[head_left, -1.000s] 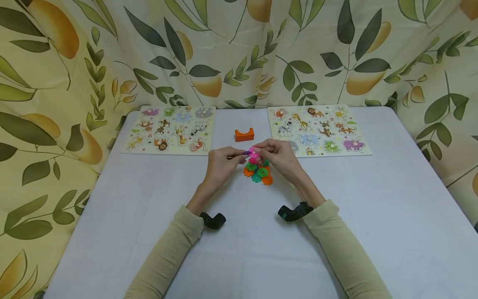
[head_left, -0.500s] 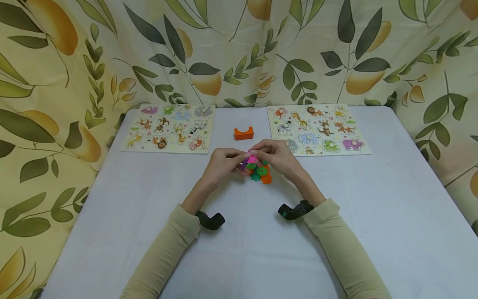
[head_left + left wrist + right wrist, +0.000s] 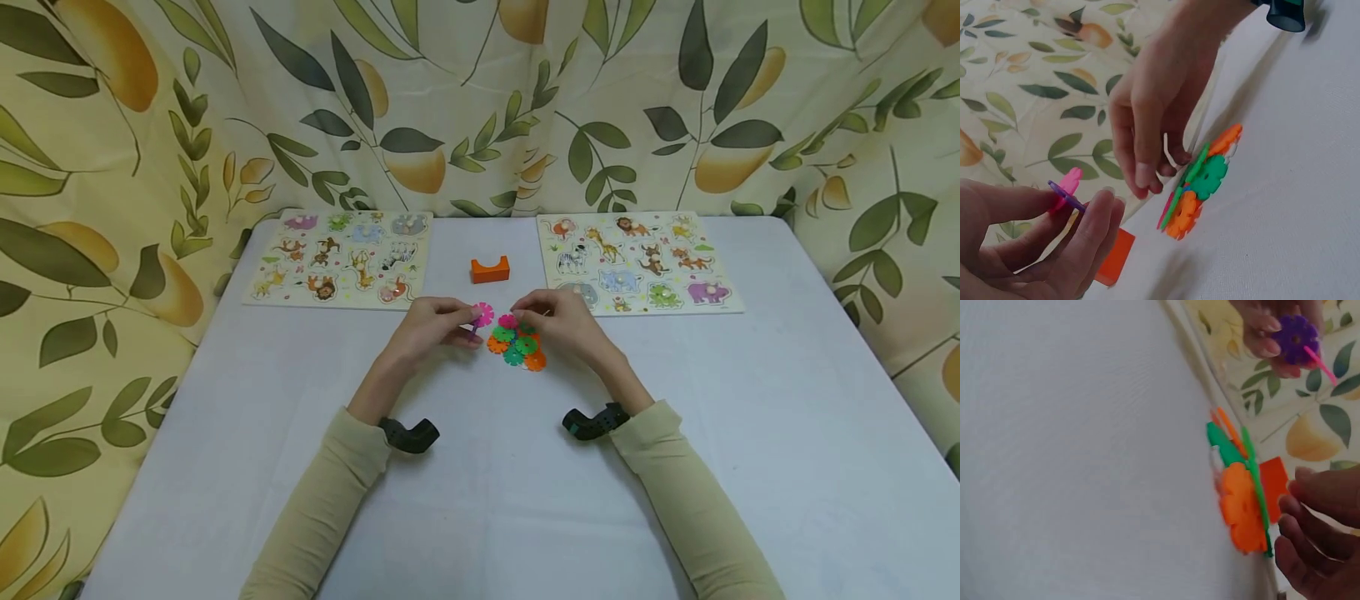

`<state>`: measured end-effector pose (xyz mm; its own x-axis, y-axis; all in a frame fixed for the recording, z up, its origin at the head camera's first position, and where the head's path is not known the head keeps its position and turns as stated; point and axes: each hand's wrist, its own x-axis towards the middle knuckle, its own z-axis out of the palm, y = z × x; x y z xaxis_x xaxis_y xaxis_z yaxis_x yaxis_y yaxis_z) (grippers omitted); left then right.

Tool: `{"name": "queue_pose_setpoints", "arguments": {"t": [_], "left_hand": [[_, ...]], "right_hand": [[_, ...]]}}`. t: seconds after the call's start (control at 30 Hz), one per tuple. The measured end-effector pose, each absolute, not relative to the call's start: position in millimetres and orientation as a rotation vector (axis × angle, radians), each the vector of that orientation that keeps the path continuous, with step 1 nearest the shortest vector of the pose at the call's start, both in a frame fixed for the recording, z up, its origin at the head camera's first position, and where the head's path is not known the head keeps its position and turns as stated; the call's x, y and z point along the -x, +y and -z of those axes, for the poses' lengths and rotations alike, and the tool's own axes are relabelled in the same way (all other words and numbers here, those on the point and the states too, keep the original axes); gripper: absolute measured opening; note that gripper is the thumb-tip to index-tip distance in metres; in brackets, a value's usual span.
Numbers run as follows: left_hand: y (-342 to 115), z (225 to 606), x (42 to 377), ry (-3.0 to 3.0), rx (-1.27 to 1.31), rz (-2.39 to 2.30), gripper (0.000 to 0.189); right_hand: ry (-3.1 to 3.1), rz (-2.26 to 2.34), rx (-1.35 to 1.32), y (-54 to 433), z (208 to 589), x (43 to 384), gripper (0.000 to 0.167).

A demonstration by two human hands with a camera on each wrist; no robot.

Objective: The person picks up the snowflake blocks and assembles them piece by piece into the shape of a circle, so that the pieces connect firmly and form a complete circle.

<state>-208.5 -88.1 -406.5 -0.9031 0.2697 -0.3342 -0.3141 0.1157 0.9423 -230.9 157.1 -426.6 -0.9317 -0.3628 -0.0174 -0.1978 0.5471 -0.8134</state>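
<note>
My left hand [image 3: 431,327] pinches two joined flower-shaped plastic discs, a purple disc [image 3: 1294,337] and a pink disc [image 3: 484,314] set crosswise into it. Just to the right, a small heap of similar discs lies on the table: a green disc [image 3: 527,344], an orange disc [image 3: 1182,216], a teal disc [image 3: 1211,177] and a pink one [image 3: 507,321] at the far side. My right hand [image 3: 568,323] hovers at the heap's right edge, its fingers loosely bent with nothing between them.
An orange block [image 3: 491,271] with a curved notch stands behind the heap. Animal puzzle boards lie at the back, a left board [image 3: 292,302] and a right board [image 3: 720,306]. A leaf-patterned cloth [image 3: 480,100] hangs behind the white table [image 3: 487,500].
My hands were together over the heap. My left hand has drawn away to the left with the purple and pink discs, and my right hand has shifted slightly right, its fingers apart from them.
</note>
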Motion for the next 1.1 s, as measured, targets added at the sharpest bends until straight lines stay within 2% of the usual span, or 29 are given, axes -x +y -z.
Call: {"name": "queue_pose_setpoints", "arguments": {"t": [0.37,0.57,0.8,1.1], "left_hand": [[-85,411,207,1.946,0.016,-1.850,0.028],[-85,410,208,1.947,0.024,-1.854,0.030],[-84,411,208,1.964,0.013,-1.849,0.029],[-84,413,208,1.946,0.031,-1.861,0.030]], "right_hand": [[2.756,1.072,0.495,144,440,233,0.033],[2.705,1.105,0.482,145,438,233,0.029],[2.643,1.236,0.489,152,432,230,0.016],[2.621,1.448,0.590,151,422,227,0.016]]}}
